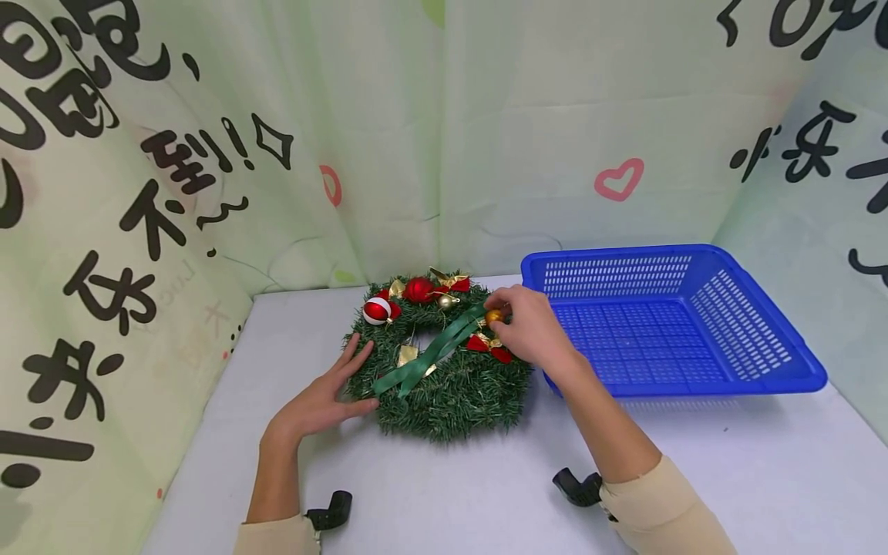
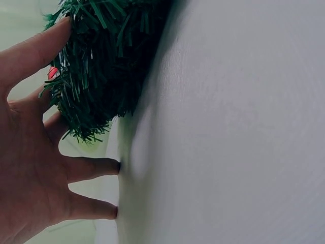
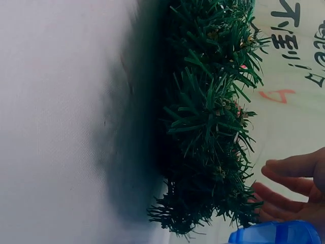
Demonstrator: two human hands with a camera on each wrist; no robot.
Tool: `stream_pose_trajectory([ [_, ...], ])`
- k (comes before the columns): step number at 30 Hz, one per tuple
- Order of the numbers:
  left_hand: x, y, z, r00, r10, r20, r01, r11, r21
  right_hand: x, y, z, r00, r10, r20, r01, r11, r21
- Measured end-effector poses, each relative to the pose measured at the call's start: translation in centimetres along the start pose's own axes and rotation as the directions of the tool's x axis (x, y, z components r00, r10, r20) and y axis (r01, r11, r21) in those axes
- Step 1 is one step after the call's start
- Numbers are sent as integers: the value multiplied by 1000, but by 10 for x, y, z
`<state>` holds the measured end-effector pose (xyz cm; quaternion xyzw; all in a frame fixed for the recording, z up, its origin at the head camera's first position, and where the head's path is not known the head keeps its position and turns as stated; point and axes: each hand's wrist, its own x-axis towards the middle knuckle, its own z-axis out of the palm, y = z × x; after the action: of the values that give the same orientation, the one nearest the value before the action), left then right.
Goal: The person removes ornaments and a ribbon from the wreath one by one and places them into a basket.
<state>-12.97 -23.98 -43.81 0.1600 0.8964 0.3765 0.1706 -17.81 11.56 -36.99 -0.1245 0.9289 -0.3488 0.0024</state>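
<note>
A green tinsel wreath (image 1: pixel 451 405) lies on the white table. Along its upper part sit a shiny red ball (image 1: pixel 418 290), a red-and-white striped ball (image 1: pixel 377 311) and red-and-gold bows. A dark green ribbon (image 1: pixel 433 353) runs diagonally across the centre hole. At the wreath's right side, my right hand (image 1: pixel 533 324) pinches a small gold ball ornament (image 1: pixel 494 316), just above a red bow (image 1: pixel 489 348). My left hand (image 1: pixel 326 397) rests against the left edge with fingers spread. In the left wrist view, two fingertips (image 2: pixel 112 211) of it reach down to the table.
A blue plastic basket (image 1: pixel 721 389) stands to the right, its near left corner close behind my right hand. Light curtains (image 1: pixel 527 139) with black lettering and pink hearts enclose the table (image 1: pixel 444 493) at the back and sides. Black camera mounts (image 1: pixel 331 511) show at both wrists.
</note>
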Motion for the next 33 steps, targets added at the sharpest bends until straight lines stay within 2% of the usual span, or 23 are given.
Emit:
stream_pose_trajectory([
  [8,1,0,0,1000,-1,1,1,1000,1,7,-1,4,1000,-18,18,19,998,-55],
  [26,0,-2,0,1000,-15,1,15,1000,5,14,-11,13,993,81,91,-64,982,-178],
  [33,0,-3,1,1000,-11,-1,11,1000,0,18,-9,15,990,82,112,-61,981,-185],
])
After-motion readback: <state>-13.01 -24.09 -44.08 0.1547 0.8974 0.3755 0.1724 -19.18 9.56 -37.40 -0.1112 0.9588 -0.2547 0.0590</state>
